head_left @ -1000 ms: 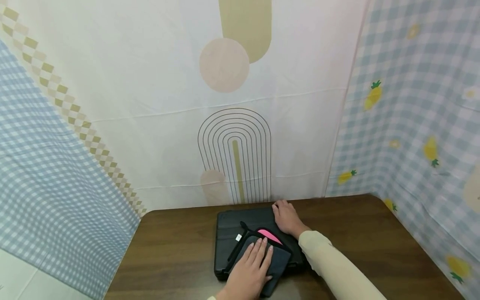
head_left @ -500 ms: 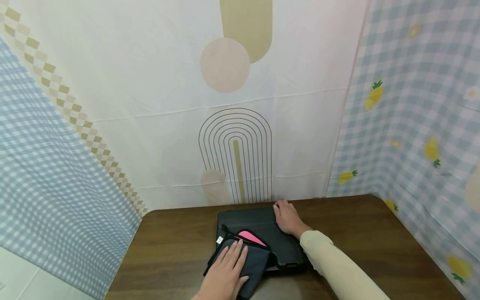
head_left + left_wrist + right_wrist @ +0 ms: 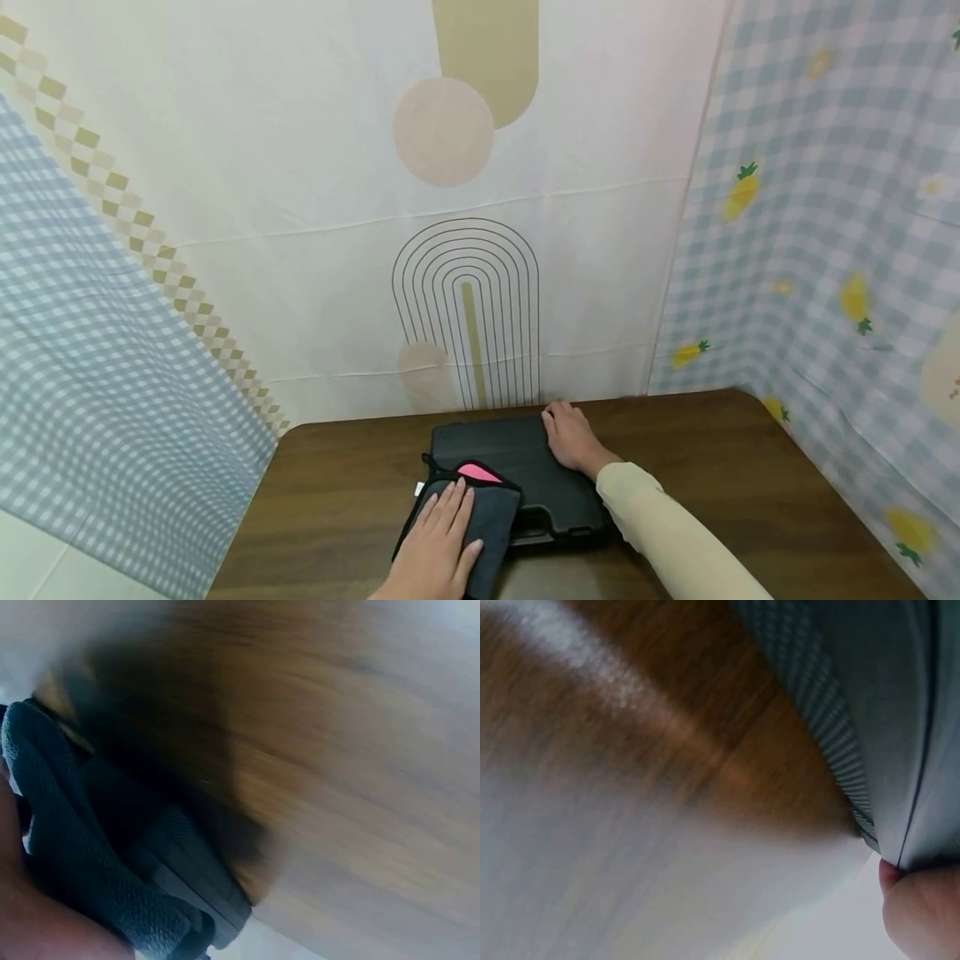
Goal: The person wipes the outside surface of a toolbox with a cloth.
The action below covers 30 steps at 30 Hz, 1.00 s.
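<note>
A black plastic carrying case [image 3: 495,442] with a handle cut-out on its near side lies flat on the wooden table. Over its near left corner spreads a dark grey cloth [image 3: 495,521] with black edging, a pink patch and a small white tag. My left hand [image 3: 435,542] presses flat on this cloth, fingers straight and pointing away from me. In the left wrist view the cloth [image 3: 82,855] hangs over the case's edge. My right hand [image 3: 573,437] grips the case's far right corner, fingertips bent over the edge. The right wrist view shows the case's ribbed side [image 3: 817,712] and a fingertip.
The brown table [image 3: 330,500] extends to both sides of the case. A white patterned curtain [image 3: 315,292] hangs right behind its far edge. Checked cloths, blue on the left [image 3: 135,400] and pineapple-printed on the right [image 3: 795,250], flank the table.
My left hand has slid left and slightly toward me with the cloth, uncovering more of the case's top and its handle. The right hand and the case stay in place.
</note>
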Each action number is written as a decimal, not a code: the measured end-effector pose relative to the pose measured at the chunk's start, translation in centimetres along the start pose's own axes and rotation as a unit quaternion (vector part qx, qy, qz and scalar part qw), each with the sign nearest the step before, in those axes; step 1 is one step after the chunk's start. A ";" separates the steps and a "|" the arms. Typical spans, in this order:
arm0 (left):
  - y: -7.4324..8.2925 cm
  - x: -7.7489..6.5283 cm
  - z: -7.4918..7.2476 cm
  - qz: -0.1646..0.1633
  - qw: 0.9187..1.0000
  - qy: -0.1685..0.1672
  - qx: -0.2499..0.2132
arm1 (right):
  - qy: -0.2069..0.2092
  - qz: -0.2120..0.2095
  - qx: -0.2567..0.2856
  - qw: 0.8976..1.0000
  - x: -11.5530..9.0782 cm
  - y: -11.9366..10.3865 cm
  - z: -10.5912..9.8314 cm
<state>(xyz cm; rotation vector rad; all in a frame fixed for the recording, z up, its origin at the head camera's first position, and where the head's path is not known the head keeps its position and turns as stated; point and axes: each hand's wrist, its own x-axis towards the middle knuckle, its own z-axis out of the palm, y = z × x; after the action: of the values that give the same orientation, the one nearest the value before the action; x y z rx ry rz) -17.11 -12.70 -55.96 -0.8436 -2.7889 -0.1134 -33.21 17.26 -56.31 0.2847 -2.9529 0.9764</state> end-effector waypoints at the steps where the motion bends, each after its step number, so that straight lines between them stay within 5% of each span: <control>1: 0.1 0.2 -0.2 -0.007 1.000 -0.011 -0.011 | -0.001 0.002 0.003 1.000 0.0 0.0 0.0; 10: -0.5 3.9 -1.9 -0.031 0.990 -0.079 -0.110 | 0.000 0.000 -0.003 1.000 0.2 0.3 0.1; 21: -4.5 10.4 0.6 -0.050 0.985 -0.093 -0.134 | -0.006 0.000 0.001 1.000 0.1 0.2 -0.1; 30: -5.7 14.1 1.3 -0.112 0.976 -0.104 -0.156 | -0.002 0.010 0.003 1.000 0.0 0.1 0.1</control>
<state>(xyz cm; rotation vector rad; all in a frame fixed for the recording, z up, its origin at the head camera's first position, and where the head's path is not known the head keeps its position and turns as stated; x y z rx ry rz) -31.89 -9.67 -53.94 -0.6294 -3.1084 -0.5447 -33.23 17.27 -56.43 0.2590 -2.9626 0.9876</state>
